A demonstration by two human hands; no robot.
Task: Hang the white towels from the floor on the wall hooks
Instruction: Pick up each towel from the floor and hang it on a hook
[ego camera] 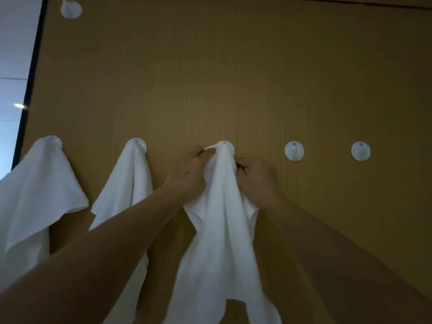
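A row of round white hooks runs across a brown wooden wall. White towels hang from the first hook (54,139) and the second hook (139,144): the left towel (35,195) and the second towel (126,190). A third white towel (222,230) drapes over the third hook (226,144). My left hand (189,174) pinches its top fold just left of that hook. My right hand (254,176) grips the cloth just right of it, slightly lower. Two bare hooks, the fourth hook (294,151) and the fifth hook (360,151), sit further right.
Another white hook (71,8) sits high at the top left of the wall. A dark vertical edge (30,80) ends the wooden panel on the left, with a pale ceiling beyond. The floor is out of view.
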